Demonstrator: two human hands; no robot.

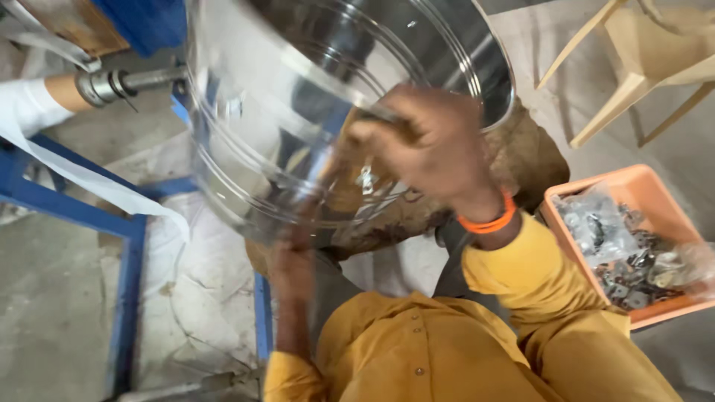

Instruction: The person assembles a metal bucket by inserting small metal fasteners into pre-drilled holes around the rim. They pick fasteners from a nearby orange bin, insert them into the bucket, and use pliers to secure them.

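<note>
While the big steel drum (298,112) sits tilted in front of the person, above the lap, steadying it from both sides seems the way to keep it from rolling. The right hand (439,149) is curled closed over the near rim, its grip firm on the metal. The left hand (290,272) presses against the underside; whether its fingers are closed I cannot tell. An orange tray (640,193) of small metal parts lies on the floor nearby.

From my remote view: grey concrete floor (52,298), dusty and cracked. Blue metal frame (130,275) at 8 o'clock. Pale wooden chair (640,67) at 2 o'clock. Orange plastic tray (655,201) of small metal parts at 4 o'clock. Even daylight, soft shadows.
</note>
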